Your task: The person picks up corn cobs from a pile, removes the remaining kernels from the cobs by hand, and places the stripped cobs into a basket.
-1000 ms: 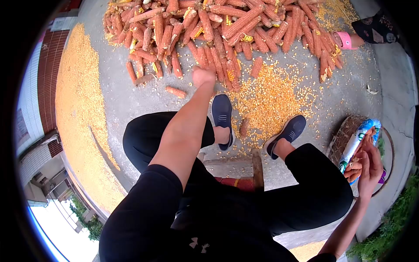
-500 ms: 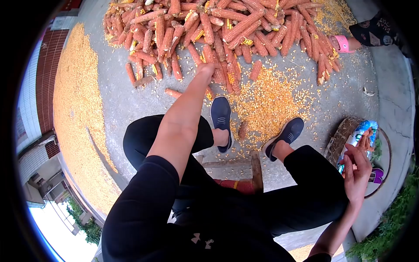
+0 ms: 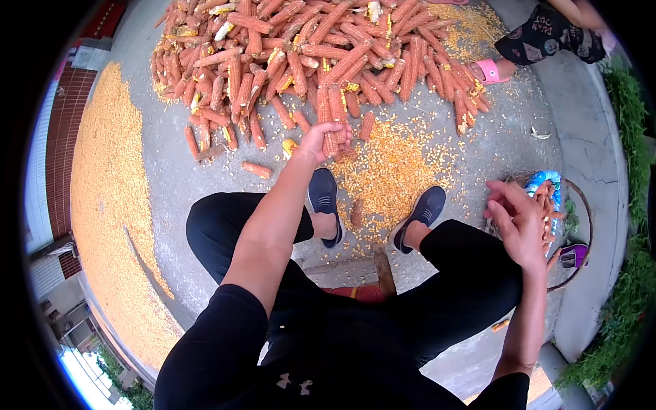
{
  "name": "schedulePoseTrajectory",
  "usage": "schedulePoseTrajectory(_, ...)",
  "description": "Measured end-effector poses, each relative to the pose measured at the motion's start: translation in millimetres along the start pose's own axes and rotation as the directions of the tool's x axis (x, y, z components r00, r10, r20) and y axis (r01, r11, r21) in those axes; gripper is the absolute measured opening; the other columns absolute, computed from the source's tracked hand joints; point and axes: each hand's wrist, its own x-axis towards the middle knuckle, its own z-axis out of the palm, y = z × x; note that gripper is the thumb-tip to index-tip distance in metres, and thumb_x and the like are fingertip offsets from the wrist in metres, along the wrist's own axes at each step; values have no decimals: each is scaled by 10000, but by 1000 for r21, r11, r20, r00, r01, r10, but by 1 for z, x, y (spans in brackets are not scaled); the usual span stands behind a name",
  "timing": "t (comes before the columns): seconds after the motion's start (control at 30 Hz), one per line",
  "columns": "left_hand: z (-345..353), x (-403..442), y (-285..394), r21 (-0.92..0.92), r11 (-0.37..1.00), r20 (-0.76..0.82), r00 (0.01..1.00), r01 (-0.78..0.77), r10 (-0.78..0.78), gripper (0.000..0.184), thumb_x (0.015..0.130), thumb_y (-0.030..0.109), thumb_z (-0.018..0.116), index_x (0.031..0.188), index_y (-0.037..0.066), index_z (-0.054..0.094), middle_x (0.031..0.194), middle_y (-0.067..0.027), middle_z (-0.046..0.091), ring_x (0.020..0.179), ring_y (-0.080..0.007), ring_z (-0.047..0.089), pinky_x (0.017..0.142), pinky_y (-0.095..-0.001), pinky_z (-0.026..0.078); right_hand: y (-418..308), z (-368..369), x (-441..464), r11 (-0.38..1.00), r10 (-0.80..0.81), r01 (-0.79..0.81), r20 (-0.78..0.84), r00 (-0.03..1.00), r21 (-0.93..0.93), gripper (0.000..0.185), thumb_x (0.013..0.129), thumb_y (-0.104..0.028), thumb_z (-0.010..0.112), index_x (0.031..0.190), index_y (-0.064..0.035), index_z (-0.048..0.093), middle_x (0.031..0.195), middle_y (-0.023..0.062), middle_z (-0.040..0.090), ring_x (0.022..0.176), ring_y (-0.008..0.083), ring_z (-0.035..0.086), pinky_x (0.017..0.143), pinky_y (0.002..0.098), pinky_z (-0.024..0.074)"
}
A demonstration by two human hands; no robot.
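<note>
My left hand [image 3: 320,142] reaches out past my left shoe [image 3: 324,195] to the near edge of a heap of reddish corn cobs [image 3: 246,89]. Its fingers are wrapped around the lower ends of corn cobs [image 3: 330,142] that point away from me; how many it holds is hard to tell. Some cobs in the heap still carry patches of yellow kernels. Loose kernels [image 3: 389,178] lie scattered on the concrete between my shoes. Above my right knee, my right hand [image 3: 518,222] is open with loosely bent fingers and holds nothing.
A basket with a blue-and-white lining [image 3: 555,180] holds cobs at my right, beside a purple item [image 3: 574,255]. A broad layer of kernels [image 3: 109,178] covers the left side. Another person's leg with a pink sandal [image 3: 489,71] is at the upper right. I sit on a low stool [image 3: 385,270].
My left hand has drawn back from the heap toward my feet, with cobs now visible in its grip. The camera view has shifted. My right hand stays open near my right knee.
</note>
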Motion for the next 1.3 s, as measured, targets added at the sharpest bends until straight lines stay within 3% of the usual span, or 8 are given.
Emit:
schedulePoseTrajectory(0.23,141,-86,26,29,999,467,883,31,-41,499,812,198,671,1247,-18,560,1026,-145,650,908,-263,662,797,-387,564,-49,28,49,968,-30,13,63,998,251,495,972,-257,674,1343,46,550,929,108,684,811,144,700,643,269,534)
schedulePoseTrajectory(0.37,197,-138,49,276,961,569,810,-26,-142,516,833,203,688,1278,-16,545,1050,-154,661,954,-264,678,807,-416,583,-80,52,69,916,-80,56,46,996,397,345,956,-278,699,1120,17,631,859,70,669,720,118,658,558,266,490)
schedulePoseTrajectory(0.63,220,-172,50,184,971,521,853,-154,37,737,811,150,688,1467,13,381,1237,-227,611,1050,-314,669,962,-446,540,-58,78,63,869,114,-49,-104,988,492,279,910,-258,764,866,-21,622,701,12,624,602,77,575,510,244,425)
schedulePoseTrajectory(0.73,212,-154,32,409,905,368,929,-121,-42,803,799,98,670,1520,20,326,1305,-222,575,1131,-329,634,1013,-439,504,-53,79,68,922,69,-8,-144,987,388,300,916,-292,755,925,-10,653,682,9,609,590,67,555,509,256,419)
schedulePoseTrajectory(0.83,223,-140,16,724,298,490,769,-622,411,835,773,87,675,1515,-14,305,1302,-261,565,1175,-340,614,1010,-435,486,-60,64,66,911,-15,94,-196,980,401,350,904,-320,764,1007,0,666,707,20,600,586,88,569,514,261,427)
schedulePoseTrajectory(1.0,239,-159,13,876,-220,480,734,-428,480,916,748,138,721,1526,-31,268,1271,-331,540,1166,-465,568,1025,-502,456,-66,52,59,947,-7,70,-198,980,315,403,909,-343,754,1087,7,660,716,40,604,554,114,589,501,274,450)
schedulePoseTrajectory(1.2,243,-151,4,747,86,545,681,-659,489,791,875,378,756,1447,-19,381,1118,-218,621,1036,-323,645,930,-446,512,-49,36,52,900,-60,139,-198,978,412,239,965,-217,690,1079,-10,655,739,39,629,551,104,604,485,276,464)
schedulePoseTrajectory(1.3,239,-146,16,355,917,217,970,-180,107,509,1006,453,597,1272,33,487,920,-120,631,798,-199,647,701,-354,541,-37,1,39,828,-73,204,-261,963,522,199,981,-174,667,1118,-29,659,754,27,634,558,103,617,485,263,469)
